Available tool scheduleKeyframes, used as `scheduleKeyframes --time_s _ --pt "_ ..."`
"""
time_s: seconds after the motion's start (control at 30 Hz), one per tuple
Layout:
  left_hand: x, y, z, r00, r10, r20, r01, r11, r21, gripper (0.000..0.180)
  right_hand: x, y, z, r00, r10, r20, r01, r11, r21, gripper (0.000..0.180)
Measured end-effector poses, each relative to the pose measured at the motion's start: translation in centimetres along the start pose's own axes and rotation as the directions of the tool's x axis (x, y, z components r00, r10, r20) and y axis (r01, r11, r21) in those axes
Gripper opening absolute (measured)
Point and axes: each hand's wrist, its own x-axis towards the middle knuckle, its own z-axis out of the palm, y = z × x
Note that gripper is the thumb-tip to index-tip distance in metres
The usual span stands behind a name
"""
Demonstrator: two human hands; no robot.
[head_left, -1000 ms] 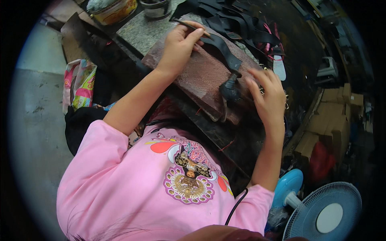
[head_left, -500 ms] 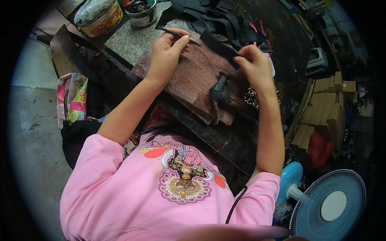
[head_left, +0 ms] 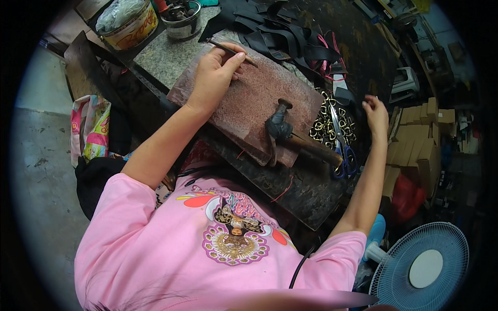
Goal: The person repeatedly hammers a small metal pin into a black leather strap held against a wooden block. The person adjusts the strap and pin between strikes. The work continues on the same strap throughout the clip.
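Observation:
My left hand (head_left: 215, 70) is closed around a thin dark rod-like tool (head_left: 233, 51), tilted over the worn reddish-brown work block (head_left: 238, 98). My right hand (head_left: 376, 116) is out past the table's right side, fingers loosely curled and apart, with nothing visible in them. Close to its fingertips a black strap piece (head_left: 343, 95) lies curved beside the brass rings. On the block rests a hammer (head_left: 280, 124) with dark wrapping about its head and a wooden handle pointing right. Scissors (head_left: 337, 127) with blue handles lie on a heap of brass-coloured rings (head_left: 319, 127).
Black strips (head_left: 270, 28) are piled at the back, with pink cord (head_left: 326, 52) beside them. A tub (head_left: 129, 28) and a metal pot (head_left: 181, 23) stand back left. At the right are cardboard boxes (head_left: 415, 140), a white stool (head_left: 407, 83) and a fan (head_left: 423, 267).
My right hand has swung right, away from the block, and the black strap is no longer seen in its fingers. The hammer, rings and scissors show more fully. My left hand keeps its grip.

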Motion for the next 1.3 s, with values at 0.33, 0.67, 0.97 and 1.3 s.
scheduleKeyframes --time_s 0.33,0.67,0.97,1.3 --pt "0.0 0.2 0.0 1.0 0.022 0.009 -0.022 1.0 0.004 0.012 6.4 -14.6 1.4 0.887 -0.46 -0.036 0.454 0.884 -0.113 0.026" --pt "0.6 0.3 -0.4 0.921 0.167 0.353 -0.111 0.979 -0.172 0.013 0.7 -19.7 -2.6 0.782 -0.605 0.148 0.212 0.482 0.85 0.019" --pt "0.0 0.0 0.2 0.959 -0.039 0.28 0.046 0.999 -0.018 0.018 -1.9 -20.9 0.4 0.879 -0.408 0.246 0.324 0.891 0.319 0.036" --pt "0.5 -0.7 0.6 0.958 -0.097 0.269 0.029 0.969 0.246 0.022 -12.2 -17.9 -4.4 0.878 -0.365 0.31 0.259 0.906 0.334 0.04"
